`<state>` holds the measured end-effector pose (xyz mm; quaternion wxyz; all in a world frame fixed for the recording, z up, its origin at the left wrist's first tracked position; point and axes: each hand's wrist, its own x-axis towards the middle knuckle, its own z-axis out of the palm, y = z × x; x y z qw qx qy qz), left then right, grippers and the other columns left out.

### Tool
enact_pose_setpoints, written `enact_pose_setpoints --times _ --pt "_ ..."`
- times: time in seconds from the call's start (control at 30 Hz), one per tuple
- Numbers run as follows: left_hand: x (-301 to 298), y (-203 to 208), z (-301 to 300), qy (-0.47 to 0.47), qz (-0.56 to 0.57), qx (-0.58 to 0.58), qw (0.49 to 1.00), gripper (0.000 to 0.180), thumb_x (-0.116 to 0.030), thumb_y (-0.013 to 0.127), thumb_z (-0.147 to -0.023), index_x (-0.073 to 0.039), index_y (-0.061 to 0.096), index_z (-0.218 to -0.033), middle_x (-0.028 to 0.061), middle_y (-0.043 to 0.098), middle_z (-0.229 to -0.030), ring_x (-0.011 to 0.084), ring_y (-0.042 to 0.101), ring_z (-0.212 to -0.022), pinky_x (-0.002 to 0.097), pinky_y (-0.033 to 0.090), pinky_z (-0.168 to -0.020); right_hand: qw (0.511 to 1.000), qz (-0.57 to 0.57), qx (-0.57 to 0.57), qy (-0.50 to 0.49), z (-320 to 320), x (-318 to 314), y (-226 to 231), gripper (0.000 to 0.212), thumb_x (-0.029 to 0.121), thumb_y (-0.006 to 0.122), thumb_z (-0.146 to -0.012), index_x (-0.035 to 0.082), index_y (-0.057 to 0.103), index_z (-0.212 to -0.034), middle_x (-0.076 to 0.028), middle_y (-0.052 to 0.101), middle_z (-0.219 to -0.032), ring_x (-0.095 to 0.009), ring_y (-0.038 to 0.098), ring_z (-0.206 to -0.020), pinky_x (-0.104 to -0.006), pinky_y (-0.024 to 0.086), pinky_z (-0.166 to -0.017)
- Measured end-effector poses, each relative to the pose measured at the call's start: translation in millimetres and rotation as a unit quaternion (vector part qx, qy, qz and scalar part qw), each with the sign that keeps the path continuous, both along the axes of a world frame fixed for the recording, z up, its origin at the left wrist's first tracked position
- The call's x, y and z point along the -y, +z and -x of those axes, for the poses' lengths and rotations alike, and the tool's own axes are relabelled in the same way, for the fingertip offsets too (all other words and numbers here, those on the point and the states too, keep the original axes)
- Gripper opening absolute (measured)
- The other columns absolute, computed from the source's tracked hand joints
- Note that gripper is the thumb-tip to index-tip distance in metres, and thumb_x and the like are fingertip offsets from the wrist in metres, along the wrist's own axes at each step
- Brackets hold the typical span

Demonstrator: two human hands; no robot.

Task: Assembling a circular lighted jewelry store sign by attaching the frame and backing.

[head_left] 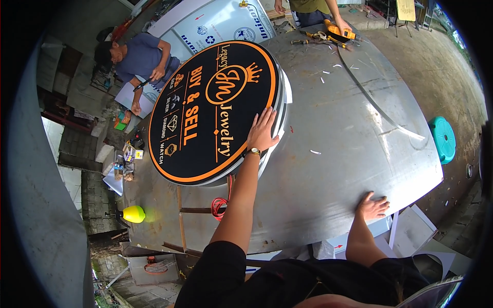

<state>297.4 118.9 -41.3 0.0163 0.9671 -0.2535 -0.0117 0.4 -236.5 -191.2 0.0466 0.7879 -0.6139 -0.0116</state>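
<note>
A large round sign (197,110), black with an orange rim and orange and white lettering, lies on the metal-topped table (328,169). My left hand (263,129) rests on its right edge with the fingers stretched out, and a watch circles that wrist. Farther right, my right hand (373,206) leans on the table's near edge, fingers spread and holding nothing. A coil of red wire (219,206) hangs close to my left forearm, just below the sign.
Beyond the sign, a person in a blue shirt (141,56) holds a dark tool. Another person's hand (342,25) is at a yellow power tool (339,32) among hand tools. A pale curved strip (377,108), a yellow-green spray bottle (133,214) and a teal stool (441,139) are around.
</note>
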Motion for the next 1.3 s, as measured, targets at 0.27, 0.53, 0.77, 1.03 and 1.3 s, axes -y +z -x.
enact_pose_setpoints --times 0.27,0.53,0.77,1.03,1.3 --pt "1 2 -1 -0.005 -0.015 -0.005 1.0 0.09 -0.032 0.072 -0.075 -0.01 0.028 -0.15 0.0043 0.019 -0.16 0.0228 0.02 -0.147 0.0421 0.019 -0.121 1.0 -0.001 0.009 0.0 0 0 -1 0.075 0.059 0.048 -0.088 0.011 0.037 -0.144 -0.015 0.034 -0.15 -0.029 0.026 -0.143 -0.0542 0.021 -0.114" --pt "1 2 -2 -0.005 -0.035 -0.02 0.999 0.08 -0.034 0.073 -0.074 -0.011 0.04 -0.144 -0.0004 0.017 -0.161 0.0209 0.017 -0.147 0.0428 0.019 -0.121 1.0 0.006 0.008 0.001 0 2 -2 0.074 0.059 0.048 -0.089 0.011 0.037 -0.144 -0.015 0.034 -0.15 -0.029 0.026 -0.143 -0.0545 0.021 -0.114" --pt "0 2 -2 -0.002 -0.042 -0.024 0.999 0.078 -0.035 0.072 -0.075 -0.01 0.043 -0.143 -0.001 0.017 -0.161 0.0205 0.017 -0.147 0.0428 0.019 -0.121 1.0 -0.016 0.007 -0.005 -1 -1 6 0.075 0.059 0.048 -0.088 0.01 0.037 -0.144 -0.015 0.033 -0.151 -0.029 0.026 -0.143 -0.0541 0.021 -0.114" --pt "-2 0 -2 -0.005 -0.042 -0.02 0.999 0.08 -0.035 0.073 -0.075 -0.01 0.041 -0.144 -0.0001 0.016 -0.161 0.0213 0.016 -0.148 0.0432 0.019 -0.121 1.0 -0.006 0.005 -0.002 -1 -1 4 0.075 0.059 0.048 -0.089 0.01 0.037 -0.144 -0.015 0.033 -0.15 -0.028 0.026 -0.143 -0.0542 0.021 -0.114" --pt "-1 0 -2 -0.009 -0.04 -0.015 0.999 0.079 -0.035 0.072 -0.075 -0.01 0.041 -0.144 0.0011 0.016 -0.161 0.022 0.016 -0.148 0.0439 0.019 -0.121 1.0 0.011 0.003 0.005 2 1 -4 0.074 0.06 0.046 -0.09 0.011 0.037 -0.144 -0.014 0.033 -0.15 -0.028 0.026 -0.143 -0.0545 0.023 -0.113"
